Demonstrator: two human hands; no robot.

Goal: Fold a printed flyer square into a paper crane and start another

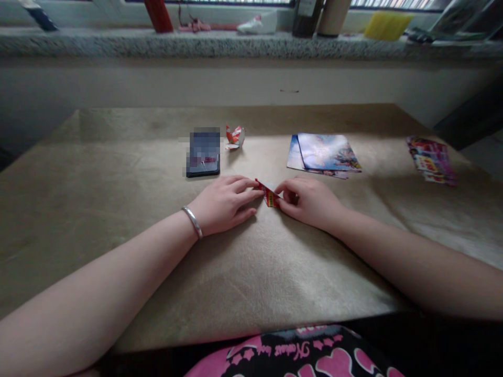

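Note:
A small folded paper piece (270, 197), red with a yellow patch, lies on the table between my two hands. My right hand (312, 201) pinches its right end between thumb and curled fingers. From the other side, my left hand (228, 204), with a silver bangle on the wrist, reaches across the table. Its fingers are stretched out, with the fingertips touching the paper's left corner and the thumb held apart. Parts of the paper are hidden behind the fingertips.
Beyond my hands, a phone with a blurred screen (204, 152) lies beside a folded red-and-white paper figure (234, 137). Printed picture sheets (328, 152) are stacked to the right, and colourful wrappers or cards (431, 161) lie farther right. A stone windowsill (220, 47) holds bottles and a yellow block (387, 25).

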